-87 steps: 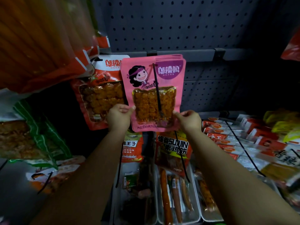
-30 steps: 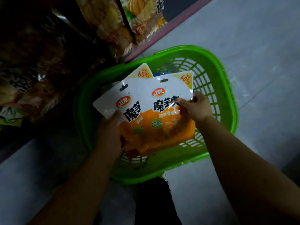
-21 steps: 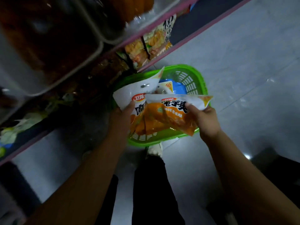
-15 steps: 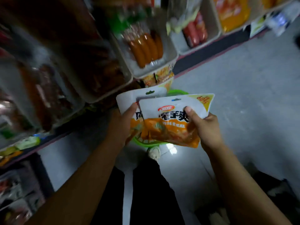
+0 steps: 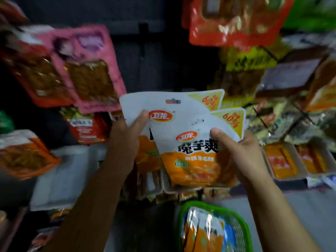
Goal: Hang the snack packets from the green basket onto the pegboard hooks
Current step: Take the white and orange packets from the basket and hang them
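- Left hand: thumb pressed on the front of the rear packet, fingers hidden behind it, pinching its left edge.
- Right hand: thumb on the front packet, fingers curled behind, gripping its right side.
- Both packets are white and orange, overlapping, held upright before the dark pegboard (blurred; no free hook is clear).
- They look light, soft and slick, likely to flop; best held near the top by the hang hole.
- The green basket sits below with more packets inside.
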